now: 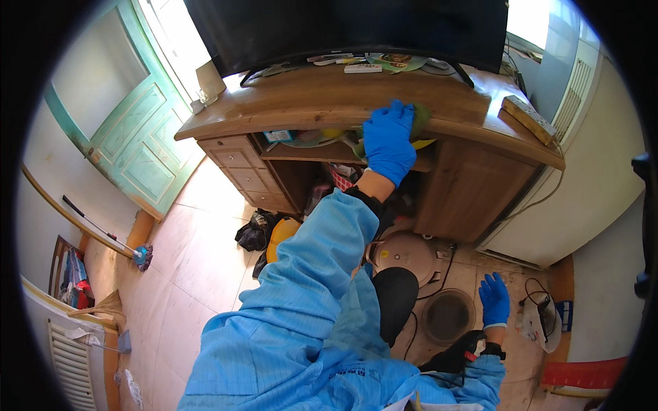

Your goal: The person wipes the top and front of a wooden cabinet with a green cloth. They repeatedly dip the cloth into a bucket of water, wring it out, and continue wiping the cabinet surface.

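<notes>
My left hand [389, 142], in a blue glove, reaches forward to the front edge of a wooden desk [295, 109]. Its fingers press on a green cloth [420, 122] bunched at that edge, part of it hidden behind the hand. Lower down on the right, my right hand [494, 301] wears a matching glove and hangs above the tiled floor with its fingers stretched out, holding nothing. Near it on the floor are a round dark lid or pan [448, 316] and a round pinkish-brown appliance [406, 257] with a cord.
A large dark screen [343, 27] stands on the desk, with a white remote [363, 68] before it. A power strip [529, 118] lies at the right end. Under the desk sit a black bag [258, 229] and a yellow object [282, 236]. A mop [142, 257] leans by a green door [147, 137].
</notes>
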Demonstrator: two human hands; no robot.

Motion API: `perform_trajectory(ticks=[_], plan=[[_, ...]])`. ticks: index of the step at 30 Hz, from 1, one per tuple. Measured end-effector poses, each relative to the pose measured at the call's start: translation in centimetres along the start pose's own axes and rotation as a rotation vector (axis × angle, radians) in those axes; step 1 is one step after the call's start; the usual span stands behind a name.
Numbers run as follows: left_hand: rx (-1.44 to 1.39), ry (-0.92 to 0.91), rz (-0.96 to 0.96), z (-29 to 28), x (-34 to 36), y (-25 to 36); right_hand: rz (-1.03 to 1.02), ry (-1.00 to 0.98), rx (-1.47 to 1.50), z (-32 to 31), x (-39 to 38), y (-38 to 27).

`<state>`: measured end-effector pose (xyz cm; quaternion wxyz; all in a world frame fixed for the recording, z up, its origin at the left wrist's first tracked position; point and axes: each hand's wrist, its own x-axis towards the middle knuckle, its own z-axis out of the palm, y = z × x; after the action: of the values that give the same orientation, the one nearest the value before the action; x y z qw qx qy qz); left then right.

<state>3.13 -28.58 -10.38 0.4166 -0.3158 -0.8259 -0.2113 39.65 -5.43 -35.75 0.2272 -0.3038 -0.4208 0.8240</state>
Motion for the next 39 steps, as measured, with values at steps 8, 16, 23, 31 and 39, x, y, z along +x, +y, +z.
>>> perform_trajectory(ticks=[8,16,23,31,39], plan=[[-0.519,-0.221,0.009,-3.5,5.0,-5.9,0.088,0.017,-0.067,0.6,0.3,1.3],[-0.040,-0.245,-0.132,-6.8,15.3,-14.7,0.068,0.066,-0.067,1.3,0.3,0.4],[-0.523,-0.761,-0.087,-2.9,14.7,-16.0,0.086,0.036,-0.086,2.2,0.3,0.5],[0.044,-0.930,-0.180,0.7,14.4,-14.0,0.051,-0.001,-0.037,3.1,-0.7,-0.5],[0.150,-0.942,-0.183,0.9,14.5,-11.5,0.044,-0.056,0.014,4.6,-0.8,-1.1]])
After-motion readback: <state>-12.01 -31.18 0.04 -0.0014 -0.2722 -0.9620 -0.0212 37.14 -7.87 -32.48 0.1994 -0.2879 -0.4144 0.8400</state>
